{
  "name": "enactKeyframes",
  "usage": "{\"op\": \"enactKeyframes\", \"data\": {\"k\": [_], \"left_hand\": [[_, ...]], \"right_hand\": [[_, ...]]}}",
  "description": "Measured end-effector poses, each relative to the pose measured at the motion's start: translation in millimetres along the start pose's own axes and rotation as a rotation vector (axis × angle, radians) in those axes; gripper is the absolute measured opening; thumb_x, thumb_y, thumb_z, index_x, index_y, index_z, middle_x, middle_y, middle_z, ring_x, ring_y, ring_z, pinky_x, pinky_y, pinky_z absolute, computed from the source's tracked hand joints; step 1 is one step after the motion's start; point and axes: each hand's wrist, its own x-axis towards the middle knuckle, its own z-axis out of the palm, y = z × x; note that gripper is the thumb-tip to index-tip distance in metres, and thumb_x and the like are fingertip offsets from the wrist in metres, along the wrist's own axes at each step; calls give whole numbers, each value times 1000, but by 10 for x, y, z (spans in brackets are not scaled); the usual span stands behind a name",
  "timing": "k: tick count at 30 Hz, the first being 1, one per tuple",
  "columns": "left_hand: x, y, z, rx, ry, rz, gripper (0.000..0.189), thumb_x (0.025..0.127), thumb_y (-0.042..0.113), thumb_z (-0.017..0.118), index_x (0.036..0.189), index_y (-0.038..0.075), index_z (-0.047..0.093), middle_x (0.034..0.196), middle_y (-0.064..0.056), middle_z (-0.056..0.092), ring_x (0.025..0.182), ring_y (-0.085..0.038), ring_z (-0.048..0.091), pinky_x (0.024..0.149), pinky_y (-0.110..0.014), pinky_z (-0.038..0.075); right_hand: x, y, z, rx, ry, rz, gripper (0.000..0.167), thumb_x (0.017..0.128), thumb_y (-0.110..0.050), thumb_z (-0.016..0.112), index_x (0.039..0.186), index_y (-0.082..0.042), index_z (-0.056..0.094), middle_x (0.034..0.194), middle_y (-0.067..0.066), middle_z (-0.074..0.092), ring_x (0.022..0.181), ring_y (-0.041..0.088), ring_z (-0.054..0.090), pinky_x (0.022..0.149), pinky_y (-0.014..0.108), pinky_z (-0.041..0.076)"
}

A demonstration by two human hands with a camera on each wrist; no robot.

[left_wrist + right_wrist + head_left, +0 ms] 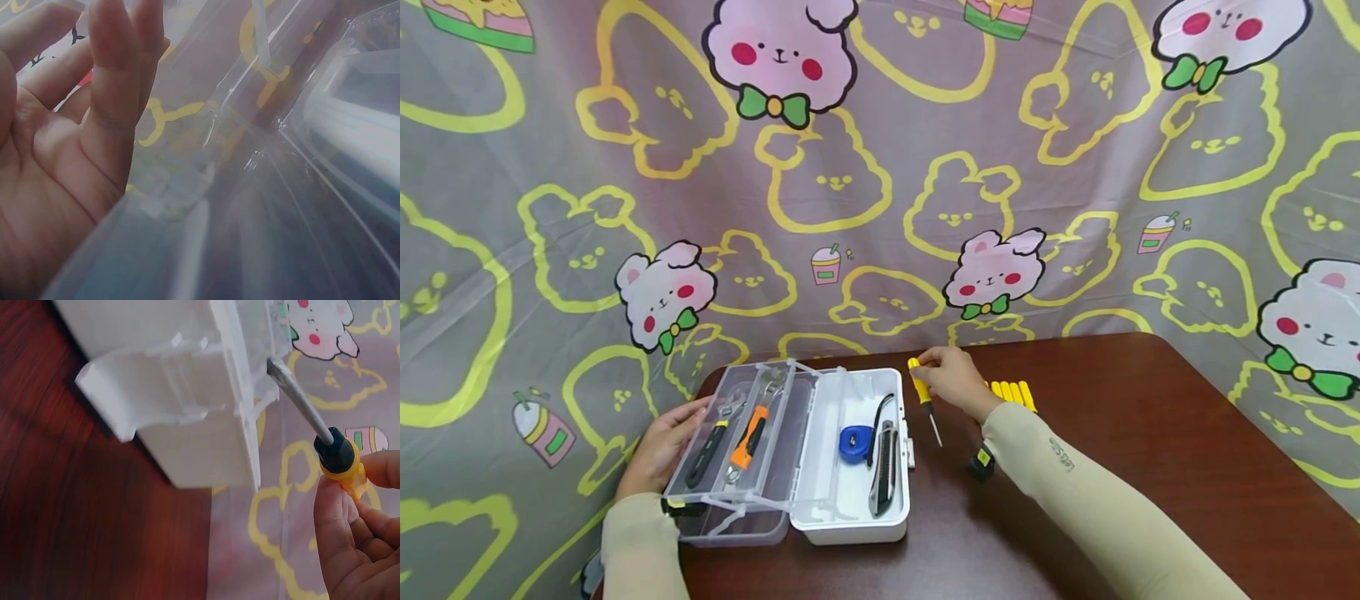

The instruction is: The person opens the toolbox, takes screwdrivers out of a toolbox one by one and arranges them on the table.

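Observation:
My right hand (957, 382) pinches the yellow handle of a screwdriver (922, 392) between thumb and fingers. Its metal shaft points down, just right of the white toolbox (850, 533); in the right wrist view the screwdriver tip (275, 367) overlaps the box edge near its latch (109, 397). At the far left, my left hand (662, 446) is against the side of the raised clear tray (700, 492), fingers extended. That tray carries a black-handled adjustable wrench (706, 454) and an orange-handled wrench (750, 439). A blue tape measure (855, 443) and a utility knife (884, 471) lie in the white base.
A thin black bent rod (874, 433) lies beside the knife. Several yellow handles (1013, 392) lie in a row behind my right forearm, partly hidden. The dark wooden table (1120, 400) meets a patterned cloth (880, 200) at the back.

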Motion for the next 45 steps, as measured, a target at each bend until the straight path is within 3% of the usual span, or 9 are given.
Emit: {"op": "enactKeyframes", "data": {"k": [9, 14, 21, 27, 36, 45], "left_hand": [[-12, 9, 15, 31, 20, -2, 72, 92, 44, 62, 150, 8, 38, 113, 5, 63, 92, -14, 64, 75, -33, 56], [-14, 11, 17, 25, 17, 2, 70, 93, 43, 62, 150, 9, 39, 113, 6, 63, 93, -13, 64, 76, -33, 56], [-23, -2, 16, 39, 6, 25, 71, 93, 43, 61, 149, 6, 38, 113, 9, 62, 95, -11, 63, 78, -30, 55], [-12, -22, -3, 38, 10, 24, 68, 94, 42, 61, 149, 8, 40, 114, 12, 62, 96, -9, 62, 78, -29, 54], [-9, -18, 2, 15, 7, 7, 69, 94, 41, 61, 150, 8, 38, 113, 10, 63, 95, -11, 63, 77, -30, 55], [-16, 3, 6, 3, 2, 7, 70, 93, 42, 62, 149, 8, 39, 112, 5, 63, 94, -13, 64, 76, -33, 56]], "right_hand": [[-25, 145, -199, -65, 17, 14, 33, 94, -25, 67, 117, -2, 65, 98, 8, 67, 74, 21, 66, 71, 38, 56], [-40, 205, -306, -81, 21, 36, 34, 93, -25, 67, 119, -3, 65, 99, 9, 66, 75, 23, 65, 74, 44, 55], [-56, 283, -449, -124, 31, 42, 35, 94, -26, 66, 119, -2, 64, 96, 9, 66, 74, 24, 65, 62, 36, 53], [-87, 333, -562, -136, 28, 64, 36, 94, -27, 65, 120, -2, 64, 101, 10, 67, 76, 21, 66, 70, 41, 55], [-103, 429, -700, -148, 40, 71, 34, 95, -25, 64, 119, 0, 63, 102, 13, 67, 81, 28, 67, 73, 44, 55], [-121, 472, -810, -169, 45, 74, 35, 95, -26, 64, 119, 1, 64, 101, 12, 67, 78, 24, 67, 75, 46, 55]]}}
